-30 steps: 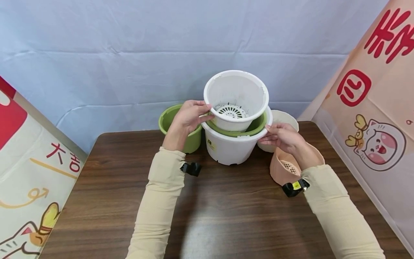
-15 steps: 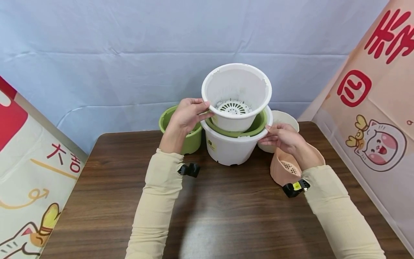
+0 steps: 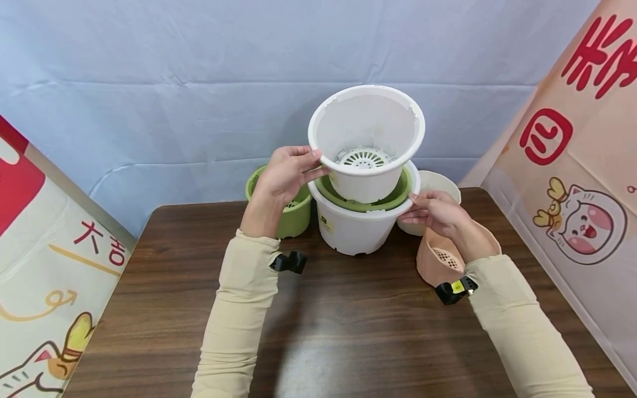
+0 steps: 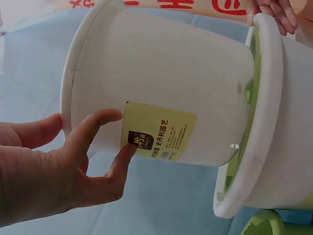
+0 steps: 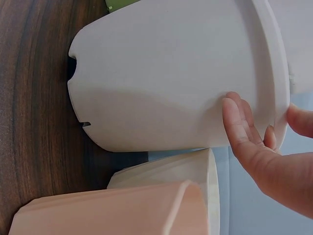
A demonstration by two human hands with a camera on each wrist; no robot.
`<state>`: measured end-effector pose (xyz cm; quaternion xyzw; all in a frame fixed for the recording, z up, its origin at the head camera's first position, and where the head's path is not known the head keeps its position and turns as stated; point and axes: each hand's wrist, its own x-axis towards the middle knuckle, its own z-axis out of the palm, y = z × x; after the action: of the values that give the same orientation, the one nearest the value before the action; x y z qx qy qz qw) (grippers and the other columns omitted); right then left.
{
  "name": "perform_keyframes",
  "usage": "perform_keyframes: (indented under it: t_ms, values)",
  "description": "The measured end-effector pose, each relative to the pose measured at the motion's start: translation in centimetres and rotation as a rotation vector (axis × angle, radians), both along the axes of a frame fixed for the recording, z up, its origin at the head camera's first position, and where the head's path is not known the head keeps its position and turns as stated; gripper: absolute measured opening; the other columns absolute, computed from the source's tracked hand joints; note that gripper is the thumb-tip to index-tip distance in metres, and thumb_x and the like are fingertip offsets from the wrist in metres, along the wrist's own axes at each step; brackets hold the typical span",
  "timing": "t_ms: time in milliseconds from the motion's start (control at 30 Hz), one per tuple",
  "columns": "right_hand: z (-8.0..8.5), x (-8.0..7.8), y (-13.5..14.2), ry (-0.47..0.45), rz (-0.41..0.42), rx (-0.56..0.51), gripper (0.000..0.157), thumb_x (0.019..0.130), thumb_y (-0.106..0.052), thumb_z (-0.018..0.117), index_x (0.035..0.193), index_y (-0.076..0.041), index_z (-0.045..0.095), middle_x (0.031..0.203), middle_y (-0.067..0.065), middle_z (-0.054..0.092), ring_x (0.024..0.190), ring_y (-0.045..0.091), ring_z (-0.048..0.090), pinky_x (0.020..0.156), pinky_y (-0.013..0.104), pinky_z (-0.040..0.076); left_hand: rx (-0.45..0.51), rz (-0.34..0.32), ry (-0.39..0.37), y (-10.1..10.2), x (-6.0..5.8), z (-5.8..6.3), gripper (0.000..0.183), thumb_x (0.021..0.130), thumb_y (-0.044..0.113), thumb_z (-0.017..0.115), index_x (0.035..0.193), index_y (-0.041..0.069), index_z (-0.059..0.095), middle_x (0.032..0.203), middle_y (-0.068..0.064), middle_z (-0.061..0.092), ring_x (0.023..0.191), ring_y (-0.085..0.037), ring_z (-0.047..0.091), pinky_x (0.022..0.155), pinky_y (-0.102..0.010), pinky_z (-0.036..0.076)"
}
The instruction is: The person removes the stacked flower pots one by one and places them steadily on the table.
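Observation:
My left hand (image 3: 286,174) pinches the rim of a white flowerpot (image 4: 166,73), thumb on the rim and fingers under it. This pot has a slotted base and a yellow label on its side, and its lower end is still inside the green pot (image 3: 404,188). That green pot is nested in a larger white flowerpot (image 3: 353,229), which stands on the table. My right hand (image 3: 438,213) grips the larger pot's rim at its right side, thumb on the rim, fingers against the outer wall (image 5: 161,88).
Another green pot (image 3: 296,220) stands left of the stack. Behind my right hand is a cream pot (image 3: 440,181), with a pink pot (image 3: 430,262) nearer me. A blue cloth (image 3: 199,121) hangs behind the wooden table (image 3: 348,331).
My left hand has raised the upper white pot, and more of its wall shows above the green pot. My right hand has stayed on the larger pot's rim.

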<state>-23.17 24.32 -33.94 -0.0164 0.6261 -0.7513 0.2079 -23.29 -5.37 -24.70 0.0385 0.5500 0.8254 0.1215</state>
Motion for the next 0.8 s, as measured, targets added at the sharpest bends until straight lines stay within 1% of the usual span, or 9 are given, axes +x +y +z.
perform_keyframes:
  t_ms: [67,167,233,333,467,633,733,800]
  values:
    - [0.0,0.0,0.0,0.000,0.000,0.000,0.020,0.098,-0.009,0.041,0.086,0.002,0.053,0.078,0.013,0.067,0.078,0.024,0.066,0.075,0.032,0.054,0.008,-0.004,-0.004,0.0,0.1,0.2,0.035,0.092,-0.008,0.046,0.123,-0.021,0.038,0.117,-0.029,0.048,0.113,-0.038,0.048,0.078,-0.027,0.052]
    - [0.0,0.0,0.0,0.001,0.001,0.009,0.020,0.098,-0.009,0.041,0.087,0.002,0.053,0.078,0.013,0.067,0.078,0.024,0.066,0.075,0.032,0.054,0.009,-0.015,-0.001,-0.1,0.4,0.4,0.035,0.092,-0.007,0.045,0.123,-0.020,0.038,0.123,-0.032,0.043,0.117,-0.041,0.044,0.076,-0.027,0.052]
    - [0.1,0.0,0.0,0.001,0.001,0.015,0.020,0.098,-0.009,0.041,0.087,0.002,0.054,0.078,0.012,0.067,0.078,0.024,0.066,0.075,0.032,0.054,0.004,-0.018,0.003,-0.2,0.5,0.5,0.035,0.092,-0.007,0.045,0.123,-0.020,0.037,0.125,-0.033,0.041,0.116,-0.040,0.044,0.078,-0.027,0.052]
    - [0.1,0.0,-0.1,0.003,0.004,0.024,0.019,0.098,-0.009,0.041,0.088,0.002,0.053,0.078,0.012,0.067,0.079,0.023,0.066,0.076,0.032,0.053,-0.006,-0.017,0.007,-0.3,0.8,0.6,0.035,0.092,-0.007,0.045,0.123,-0.021,0.037,0.126,-0.033,0.041,0.111,-0.037,0.050,0.080,-0.029,0.051]
    - [0.1,0.1,-0.1,0.008,0.005,0.034,0.019,0.098,-0.009,0.040,0.090,0.003,0.052,0.079,0.011,0.067,0.079,0.023,0.066,0.076,0.031,0.053,-0.008,-0.022,0.009,-0.6,1.0,0.7,0.035,0.093,-0.006,0.045,0.123,-0.021,0.037,0.124,-0.031,0.043,0.106,-0.033,0.053,0.082,-0.030,0.051]
    - [0.2,0.1,0.0,0.011,0.006,0.042,0.018,0.098,-0.009,0.040,0.091,0.004,0.050,0.079,0.011,0.067,0.079,0.023,0.066,0.075,0.031,0.053,0.001,-0.030,0.022,-1.1,1.4,1.0,0.036,0.093,-0.005,0.044,0.123,-0.022,0.035,0.122,-0.031,0.043,0.111,-0.037,0.050,0.083,-0.031,0.050]
    - [0.1,0.1,0.0,0.012,0.009,0.037,0.018,0.098,-0.009,0.040,0.092,0.004,0.050,0.079,0.011,0.067,0.079,0.023,0.066,0.076,0.031,0.053,0.014,-0.030,0.039,-1.6,1.7,1.0,0.036,0.093,-0.005,0.045,0.123,-0.023,0.035,0.117,-0.030,0.047,0.106,-0.034,0.054,0.083,-0.032,0.050]
    - [0.1,0.1,0.0,0.012,0.010,0.029,0.018,0.098,-0.010,0.040,0.092,0.004,0.050,0.079,0.011,0.067,0.080,0.023,0.066,0.076,0.031,0.053,0.018,-0.027,0.049,-2.0,1.8,0.9,0.036,0.093,-0.006,0.045,0.122,-0.024,0.034,0.106,-0.025,0.052,0.096,-0.028,0.059,0.083,-0.032,0.050]
